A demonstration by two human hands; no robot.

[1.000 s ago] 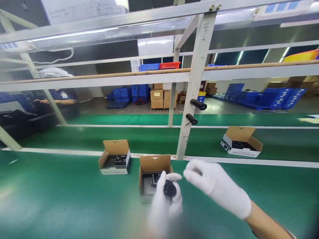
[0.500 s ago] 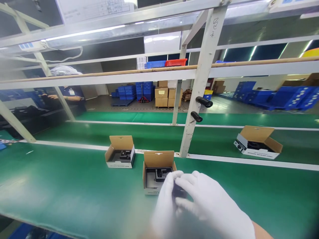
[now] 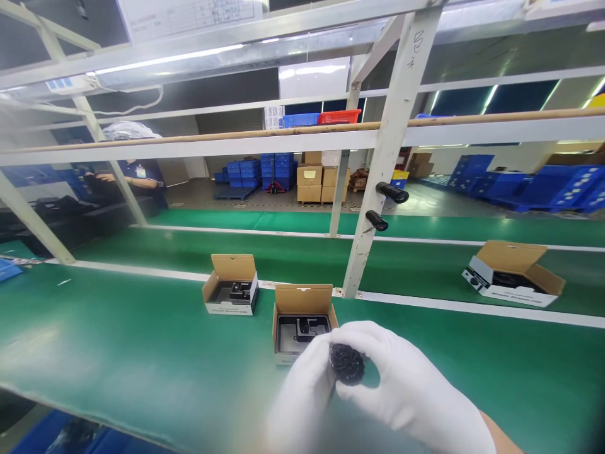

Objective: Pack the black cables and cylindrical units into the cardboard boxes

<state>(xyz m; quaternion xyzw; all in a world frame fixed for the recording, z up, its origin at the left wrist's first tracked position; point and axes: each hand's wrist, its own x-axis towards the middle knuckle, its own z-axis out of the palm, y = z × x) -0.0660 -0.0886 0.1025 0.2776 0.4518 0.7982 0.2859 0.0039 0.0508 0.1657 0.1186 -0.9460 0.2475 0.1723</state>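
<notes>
In front of me, both white-gloved hands hold a round black bundle (image 3: 348,364) that looks like a coiled cable. My right hand (image 3: 401,378) curls its thumb and fingers around the bundle's right side, leaving a gap inside the curl. My left hand (image 3: 307,384) is closed against its left side; its lower part is blurred. Just beyond the hands stands an open carton (image 3: 305,297) with its lid raised. A black device (image 3: 305,326) sits in its dark tray, and my left hand hides the carton's lower right front.
Another open carton (image 3: 231,309) with black parts stands to the left. A third carton (image 3: 517,293) lies farther right on the green belt beyond the white rail (image 3: 425,307). A white post (image 3: 373,221) with two black grips rises ahead. A person (image 3: 142,180) is at far left.
My right hand has opened its curl around the black bundle, which now shows its round face. The view has shifted slightly, and the far right carton has moved right in it.
</notes>
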